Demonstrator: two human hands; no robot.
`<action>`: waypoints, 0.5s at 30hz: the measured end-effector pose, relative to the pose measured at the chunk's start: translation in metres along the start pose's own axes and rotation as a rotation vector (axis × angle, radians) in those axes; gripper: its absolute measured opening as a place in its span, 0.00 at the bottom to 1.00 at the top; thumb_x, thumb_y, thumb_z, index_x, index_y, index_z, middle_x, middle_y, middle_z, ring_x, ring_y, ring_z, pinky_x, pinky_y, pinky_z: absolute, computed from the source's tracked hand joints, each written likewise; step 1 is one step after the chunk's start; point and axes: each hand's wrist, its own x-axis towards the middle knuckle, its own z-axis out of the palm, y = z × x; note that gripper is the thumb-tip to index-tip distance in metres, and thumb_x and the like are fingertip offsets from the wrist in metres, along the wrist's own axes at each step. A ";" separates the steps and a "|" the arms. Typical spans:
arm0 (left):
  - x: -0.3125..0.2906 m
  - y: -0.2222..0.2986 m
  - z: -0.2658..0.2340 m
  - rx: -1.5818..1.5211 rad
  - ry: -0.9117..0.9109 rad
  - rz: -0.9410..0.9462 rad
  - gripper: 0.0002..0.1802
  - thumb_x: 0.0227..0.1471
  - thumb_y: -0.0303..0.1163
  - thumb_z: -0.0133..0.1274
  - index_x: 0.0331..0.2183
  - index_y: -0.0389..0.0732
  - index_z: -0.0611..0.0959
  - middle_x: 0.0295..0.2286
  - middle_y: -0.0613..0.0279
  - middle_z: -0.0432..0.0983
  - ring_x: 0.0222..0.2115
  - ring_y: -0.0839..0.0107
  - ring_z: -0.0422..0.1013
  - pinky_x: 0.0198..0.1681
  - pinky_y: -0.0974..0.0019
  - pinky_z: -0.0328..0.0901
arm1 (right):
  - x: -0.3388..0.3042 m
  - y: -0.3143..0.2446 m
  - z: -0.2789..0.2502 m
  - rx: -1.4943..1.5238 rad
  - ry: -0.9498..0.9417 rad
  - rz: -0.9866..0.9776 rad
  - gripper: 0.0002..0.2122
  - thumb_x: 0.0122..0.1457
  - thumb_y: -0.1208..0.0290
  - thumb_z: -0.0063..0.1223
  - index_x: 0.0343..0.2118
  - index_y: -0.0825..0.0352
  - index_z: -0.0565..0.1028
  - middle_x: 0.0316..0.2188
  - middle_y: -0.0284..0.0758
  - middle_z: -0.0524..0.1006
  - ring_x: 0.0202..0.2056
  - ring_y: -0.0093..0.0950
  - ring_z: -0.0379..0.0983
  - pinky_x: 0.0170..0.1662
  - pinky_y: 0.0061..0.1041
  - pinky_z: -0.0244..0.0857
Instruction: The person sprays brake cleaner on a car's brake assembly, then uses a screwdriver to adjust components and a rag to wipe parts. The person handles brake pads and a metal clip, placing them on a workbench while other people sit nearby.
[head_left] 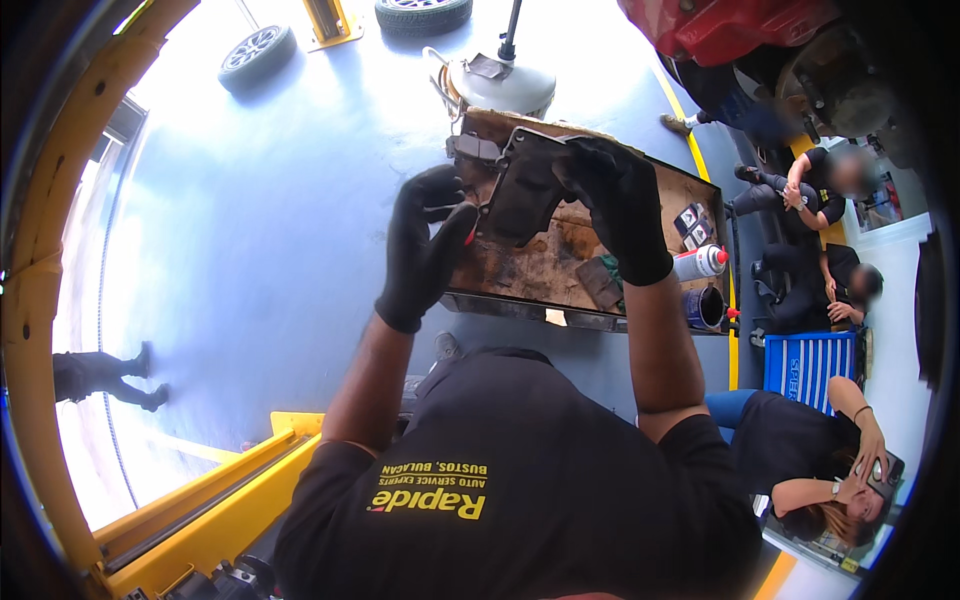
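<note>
Both my hands wear black gloves and are raised over a shallow workbench tray (535, 262). A flat, dark, roughly rectangular plate-like part (522, 188) with a paler edge is gripped at its upper right by my right hand (615, 200). My left hand (430, 235) is at the plate's left side, fingers curved and apart from the thumb. Its thumb tip lies close to the plate's lower left edge; whether they touch is unclear. A small red spot shows by that thumb. Behind the plate, a grey block-like part (475, 148) rests at the tray's far left corner.
On the tray's right are a spray can (698, 262) with a red cap, a dark blue open can (704, 307) and small boxes (691, 224). A white tank (505, 88) stands beyond. Yellow lift posts (200, 520), tyres (257, 58), a blue drawer cabinet (800, 362) and several people surround me.
</note>
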 end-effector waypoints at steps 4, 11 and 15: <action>0.032 0.045 -0.006 0.273 -0.200 0.052 0.12 0.57 0.26 0.60 0.43 0.38 0.78 0.34 0.61 0.77 0.33 0.79 0.74 0.37 0.70 0.69 | 0.017 -0.001 -0.001 0.116 -0.118 -0.015 0.11 0.60 0.73 0.59 0.42 0.74 0.80 0.31 0.35 0.81 0.27 0.21 0.76 0.31 0.21 0.70; 0.049 0.016 -0.003 0.041 -0.189 0.062 0.06 0.63 0.31 0.54 0.36 0.41 0.74 0.27 0.70 0.71 0.25 0.85 0.65 0.28 0.75 0.63 | 0.038 -0.030 0.012 0.358 -0.184 0.152 0.10 0.59 0.74 0.60 0.40 0.75 0.81 0.26 0.33 0.81 0.26 0.18 0.76 0.28 0.18 0.69; 0.049 0.021 0.003 -0.135 -0.115 -0.100 0.08 0.62 0.30 0.53 0.34 0.40 0.71 0.27 0.68 0.69 0.24 0.84 0.65 0.27 0.76 0.63 | 0.044 -0.025 0.014 0.292 -0.166 0.179 0.12 0.63 0.72 0.54 0.45 0.74 0.78 0.32 0.37 0.82 0.26 0.24 0.78 0.30 0.22 0.72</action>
